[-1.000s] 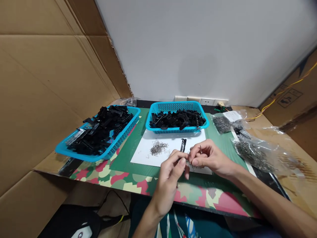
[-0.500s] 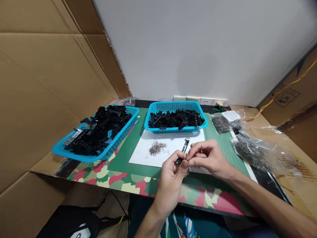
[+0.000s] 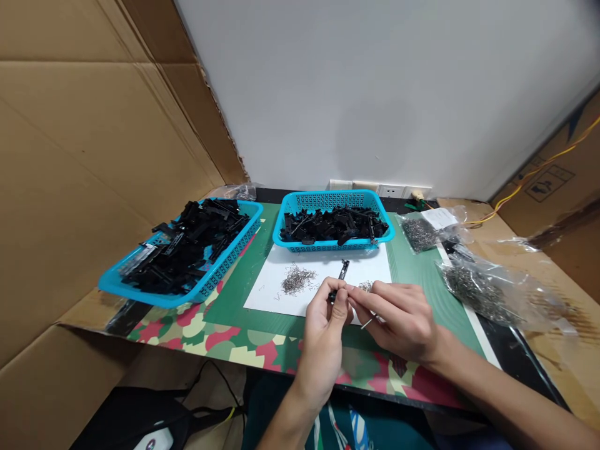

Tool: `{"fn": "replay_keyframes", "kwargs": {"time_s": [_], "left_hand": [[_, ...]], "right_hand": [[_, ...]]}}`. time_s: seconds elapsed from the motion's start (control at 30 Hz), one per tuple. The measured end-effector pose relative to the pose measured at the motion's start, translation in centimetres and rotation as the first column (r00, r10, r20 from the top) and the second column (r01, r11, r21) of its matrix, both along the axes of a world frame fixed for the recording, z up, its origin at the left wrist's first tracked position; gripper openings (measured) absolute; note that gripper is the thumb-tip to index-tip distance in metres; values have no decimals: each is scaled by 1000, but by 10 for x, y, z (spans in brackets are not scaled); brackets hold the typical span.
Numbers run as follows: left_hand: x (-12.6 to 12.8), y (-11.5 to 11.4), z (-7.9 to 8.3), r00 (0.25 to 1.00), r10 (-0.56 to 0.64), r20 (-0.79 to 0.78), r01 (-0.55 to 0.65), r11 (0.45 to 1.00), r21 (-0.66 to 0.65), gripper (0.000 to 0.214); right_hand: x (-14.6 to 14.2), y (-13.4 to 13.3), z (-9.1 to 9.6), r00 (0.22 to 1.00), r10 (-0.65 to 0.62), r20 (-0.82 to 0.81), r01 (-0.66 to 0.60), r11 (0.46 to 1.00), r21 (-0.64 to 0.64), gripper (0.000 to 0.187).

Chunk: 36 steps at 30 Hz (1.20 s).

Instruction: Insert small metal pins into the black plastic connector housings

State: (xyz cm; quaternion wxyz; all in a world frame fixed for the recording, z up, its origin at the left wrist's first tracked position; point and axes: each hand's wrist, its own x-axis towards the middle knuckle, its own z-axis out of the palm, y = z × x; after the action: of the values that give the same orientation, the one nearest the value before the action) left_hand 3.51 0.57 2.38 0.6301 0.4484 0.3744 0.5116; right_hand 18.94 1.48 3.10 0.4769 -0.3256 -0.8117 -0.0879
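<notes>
My left hand (image 3: 324, 334) pinches a narrow black plastic part (image 3: 344, 269) between thumb and fingers; its far end points up and away over the white paper. Close against it, my right hand (image 3: 405, 322) is closed, fingertips meeting the near end of the part. A thin metal rod-like tool (image 3: 369, 322) sticks out below the right fingers; its kind is unclear. Whatever small piece lies between the fingertips is hidden. Left of the hands, a pile of small bent metal wire pieces (image 3: 297, 280) lies on the white paper (image 3: 262, 299). A smaller pile (image 3: 365, 285) shows behind my right hand.
Two blue baskets, one behind the paper (image 3: 332, 247) and one at left (image 3: 229, 265), hold many black parts. Clear bags of metal pieces (image 3: 473, 290) (image 3: 419, 234) lie at right. Cardboard (image 3: 94, 156) stands at left, a wall (image 3: 375, 94) behind.
My right hand has turned palm-down and dropped slightly, so the metal rod now points down-left instead of up. The black part has shifted a little left.
</notes>
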Motion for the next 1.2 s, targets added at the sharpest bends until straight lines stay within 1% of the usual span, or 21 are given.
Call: {"fn": "replay_keyframes", "kwargs": {"time_s": [0.1,0.2,0.3,0.4,0.5,0.57,0.6,0.73,0.8,0.9,1.0,1.03,1.07,1.13,1.2], "left_hand": [[4,-1,2,999,15,38,-15,1000,-8,29],[7,-2,4,998,21,61,-20,1000,-4,28],[7,-2,4,998,18,54,-16,1000,-20,27],[5,-3,2,999,14,45,-12,999,-38,25],[3,-3,2,999,39,-5,-39,999,-35,26],[1,-1,3,995,56,-86,-56,998,2,29],[1,1,4,989,67,-134,-63,997,35,30],[-3,6,5,945,148,-293,-103,981,164,28],[-5,7,4,927,166,-337,-103,975,196,27],[-13,7,2,899,141,-415,-46,972,230,28],[-22,5,-1,842,121,-525,8,972,237,26],[-25,5,-3,821,127,-557,6,973,231,30],[-28,5,-5,799,136,-586,-2,975,223,38],[-32,5,-10,755,147,-640,-18,979,204,52],[-34,6,-14,721,127,-681,-5,984,179,50]], "right_hand": [[-3,-1,2,997,-4,-75,-2,997,-74,15],[-5,-3,3,990,-16,-140,-10,983,-183,19],[-4,-3,2,986,-18,-164,-23,969,-246,20],[-3,-2,3,975,2,-222,-66,958,-280,16],[-3,0,6,941,8,-338,-133,927,-350,14],[-3,1,9,912,-14,-409,-174,892,-418,13],[-3,2,11,900,-34,-434,-192,864,-465,14],[-4,5,16,873,-89,-480,-282,712,-644,16],[-3,7,15,866,-96,-491,-316,655,-686,17],[3,12,11,861,-127,-493,-334,590,-735,15],[12,20,8,863,-184,-470,-307,549,-778,16],[15,23,7,869,-201,-452,-287,541,-791,17],[18,26,7,878,-213,-429,-263,534,-803,18],[23,30,6,900,-223,-374,-209,533,-820,20],[24,34,4,923,-213,-320,-161,543,-824,22]]}}
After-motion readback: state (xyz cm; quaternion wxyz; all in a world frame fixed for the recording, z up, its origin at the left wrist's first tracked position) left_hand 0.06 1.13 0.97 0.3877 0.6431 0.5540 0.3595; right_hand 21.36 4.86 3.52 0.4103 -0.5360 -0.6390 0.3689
